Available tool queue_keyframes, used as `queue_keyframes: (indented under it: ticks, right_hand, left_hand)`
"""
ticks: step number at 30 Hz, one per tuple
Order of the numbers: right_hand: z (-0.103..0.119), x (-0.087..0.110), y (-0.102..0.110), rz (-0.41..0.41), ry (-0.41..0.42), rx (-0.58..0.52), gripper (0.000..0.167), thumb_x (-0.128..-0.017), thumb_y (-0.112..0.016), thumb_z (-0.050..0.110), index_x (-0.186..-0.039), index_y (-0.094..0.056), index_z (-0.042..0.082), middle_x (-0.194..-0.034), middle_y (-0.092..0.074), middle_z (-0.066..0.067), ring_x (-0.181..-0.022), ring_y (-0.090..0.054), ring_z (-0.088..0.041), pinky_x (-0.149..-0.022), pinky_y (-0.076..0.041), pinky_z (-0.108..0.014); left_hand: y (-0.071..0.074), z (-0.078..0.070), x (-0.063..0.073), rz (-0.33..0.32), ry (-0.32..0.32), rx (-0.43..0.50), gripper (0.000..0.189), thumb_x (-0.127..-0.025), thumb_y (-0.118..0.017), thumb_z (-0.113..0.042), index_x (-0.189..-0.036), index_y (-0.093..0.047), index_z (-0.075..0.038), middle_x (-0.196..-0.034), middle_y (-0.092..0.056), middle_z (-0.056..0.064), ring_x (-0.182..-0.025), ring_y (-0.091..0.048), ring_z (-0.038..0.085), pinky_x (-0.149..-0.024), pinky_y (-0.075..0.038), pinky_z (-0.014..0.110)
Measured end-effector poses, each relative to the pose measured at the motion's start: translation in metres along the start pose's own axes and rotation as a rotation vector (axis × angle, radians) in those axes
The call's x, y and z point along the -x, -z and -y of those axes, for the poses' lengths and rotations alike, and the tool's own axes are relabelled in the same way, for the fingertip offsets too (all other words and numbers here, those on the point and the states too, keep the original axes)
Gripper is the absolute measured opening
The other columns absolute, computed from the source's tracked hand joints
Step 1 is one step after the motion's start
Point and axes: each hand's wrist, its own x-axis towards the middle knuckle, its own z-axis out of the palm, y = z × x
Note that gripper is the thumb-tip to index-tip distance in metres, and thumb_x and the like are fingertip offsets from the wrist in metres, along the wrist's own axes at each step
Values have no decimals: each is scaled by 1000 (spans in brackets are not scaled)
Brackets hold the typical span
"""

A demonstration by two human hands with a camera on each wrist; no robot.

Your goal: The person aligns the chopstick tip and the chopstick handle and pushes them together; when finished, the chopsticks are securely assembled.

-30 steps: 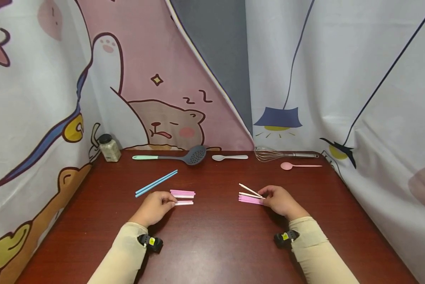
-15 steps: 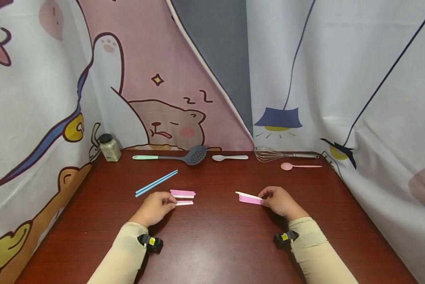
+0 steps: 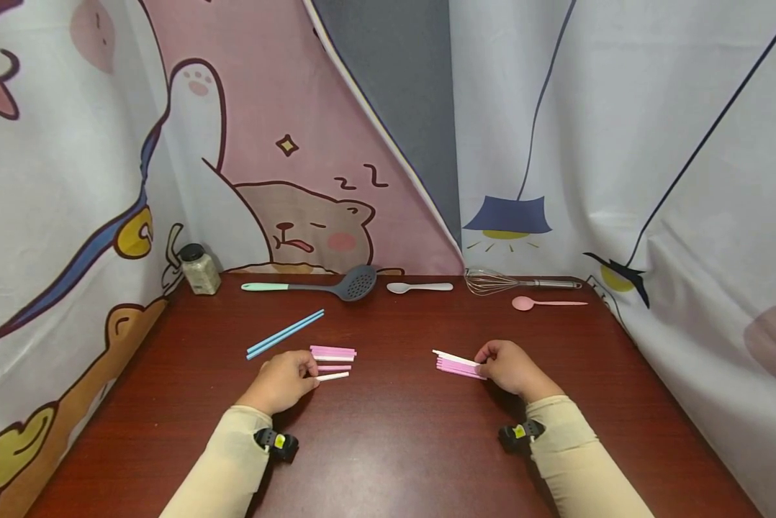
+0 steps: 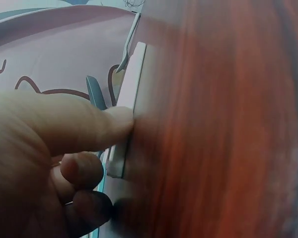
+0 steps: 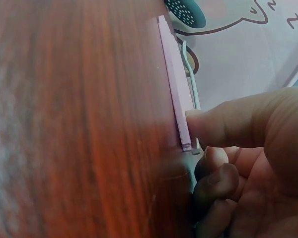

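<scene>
In the head view my left hand (image 3: 281, 380) pinches a short white stick (image 3: 335, 376), left of the table's middle. A pink stick (image 3: 336, 367) lies just beyond it, and a small row of pink and white sticks (image 3: 333, 351) farther back. The left wrist view has the thumb on the pale stick (image 4: 133, 82); the fingertip opposite is mostly hidden. My right hand (image 3: 512, 368) holds the near end of a white stick (image 3: 451, 356) beside several pink sticks (image 3: 456, 366). Its thumb touches the bundle's end, seen pink (image 5: 175, 87) in the right wrist view.
Two blue chopsticks (image 3: 286, 335) lie beyond my left hand. Along the back edge are a jar (image 3: 200, 272), a slotted skimmer (image 3: 355, 285), a white spoon (image 3: 420, 287) and a whisk (image 3: 520, 283). A pink spoon (image 3: 550, 303) lies before the whisk. Curtains hang behind.
On the right, the raised white stick has come down alongside the others. On the left, the white stick has shifted toward me, away from the pink one. Both arms stay nearly still.
</scene>
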Motion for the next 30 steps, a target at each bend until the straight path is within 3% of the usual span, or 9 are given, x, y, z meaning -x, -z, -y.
queue_keyframes:
  ticks: [3,9,16,20,23,30]
  right_hand:
    - [0,-1,0,-4,0,10,6,-85,-73,-1,-89,-69,0,-70,-52,-1,-68,-49,-17,-61,-39,-30]
    - [1,0,0,-3,5,23,5,-85,-73,0,-87,-69,1,-69,-53,-2,-67,-49,-17,-61,-40,-30]
    - [6,5,2,-20,22,-13,3,-91,-70,0,-88,-68,-1,-71,-56,-3,-67,-50,-17,-62,-40,-30]
    - [14,10,3,-59,85,-21,4,-94,-71,3,-92,-68,0,-74,-58,-3,-67,-50,-15,-62,-41,-29]
    - [27,16,4,-78,153,-24,4,-94,-72,4,-94,-69,2,-78,-60,-3,-69,-50,-14,-62,-42,-28]
    - [62,35,-3,-46,249,-79,8,-95,-73,3,-92,-68,9,-78,-59,0,-70,-50,-13,-61,-42,-26]
  left_hand:
    - [0,-1,0,-1,2,-29,21,-89,-82,-14,-81,-64,-21,-67,-52,-5,-63,-48,13,-76,-38,40]
    - [-1,-2,0,-8,-19,2,21,-90,-81,-12,-81,-64,-20,-72,-52,-3,-67,-48,14,-71,-39,37]
    - [-4,-4,-3,-39,-146,176,16,-92,-78,-7,-86,-65,-16,-85,-60,-4,-78,-54,11,-71,-46,28]
    - [-6,-10,-1,-59,-156,283,15,-93,-76,-5,-90,-65,-16,-81,-63,-5,-71,-55,9,-65,-47,26]
    - [-6,-17,1,-78,-170,354,16,-94,-75,-3,-91,-66,-15,-82,-64,-4,-67,-54,9,-61,-48,25]
    - [-7,-35,6,-129,-267,487,12,-95,-75,-3,-92,-67,-12,-87,-69,0,-72,-55,8,-63,-48,24]
